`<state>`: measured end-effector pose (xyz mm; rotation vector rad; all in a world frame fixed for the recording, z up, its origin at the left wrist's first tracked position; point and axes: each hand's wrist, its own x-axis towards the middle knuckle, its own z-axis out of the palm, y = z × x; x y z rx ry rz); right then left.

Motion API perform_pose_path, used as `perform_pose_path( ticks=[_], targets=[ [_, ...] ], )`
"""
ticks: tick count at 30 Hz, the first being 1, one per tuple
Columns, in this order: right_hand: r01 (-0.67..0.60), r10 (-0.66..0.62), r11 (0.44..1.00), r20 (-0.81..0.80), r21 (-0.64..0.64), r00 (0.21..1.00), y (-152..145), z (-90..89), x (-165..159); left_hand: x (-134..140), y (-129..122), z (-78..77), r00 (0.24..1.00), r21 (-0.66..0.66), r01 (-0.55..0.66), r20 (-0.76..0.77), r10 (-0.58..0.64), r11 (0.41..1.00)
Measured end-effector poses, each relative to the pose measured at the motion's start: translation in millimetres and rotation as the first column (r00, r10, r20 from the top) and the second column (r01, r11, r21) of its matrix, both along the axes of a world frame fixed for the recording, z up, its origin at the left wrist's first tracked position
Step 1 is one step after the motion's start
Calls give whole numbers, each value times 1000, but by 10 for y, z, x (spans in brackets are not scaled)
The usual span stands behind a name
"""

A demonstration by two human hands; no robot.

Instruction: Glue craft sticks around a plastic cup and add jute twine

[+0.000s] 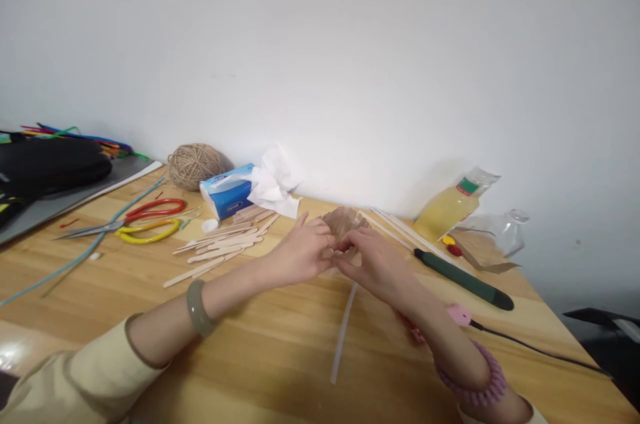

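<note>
Between my hands, near the middle of the table, is a brownish piece with a scalloped edge (344, 219); my fingers cover much of it, and its kind is unclear. My left hand (303, 249) grips it from the left with curled fingers, thumb raised. From the right, my right hand (377, 263) closes its fingertips on the near side of the same piece, touching or almost touching the left fingers. Below them a narrow whitish strip (344, 337) runs toward me; whether it joins the piece is hidden.
Wooden craft sticks (225, 244), scissors (150, 217), a twine ball (196, 166) and a tissue pack (227, 194) lie left. To the right are a dark green tool (465, 281), a bottle of yellow liquid (445, 211), a clear bottle (513, 234) and a pink corded device (459, 315).
</note>
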<state>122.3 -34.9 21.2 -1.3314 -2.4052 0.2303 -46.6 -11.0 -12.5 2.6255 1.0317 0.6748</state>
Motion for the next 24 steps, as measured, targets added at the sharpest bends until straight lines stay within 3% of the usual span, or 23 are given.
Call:
perform_pose_path(
  ticks=[10,20,24],
  targets=[
    [16,-19,985,11,174,1000,-38,-144,-112,26,1,7,998,-45,46,56,-43,998],
    [-5,7,982,-14,190,1000,0,-172,-87,5,34,-18,995,-93,59,89,-50,994],
    [-48,49,991,-5,128,999,13,-123,-42,4,54,0,998,-92,39,43,-35,995]
  ],
)
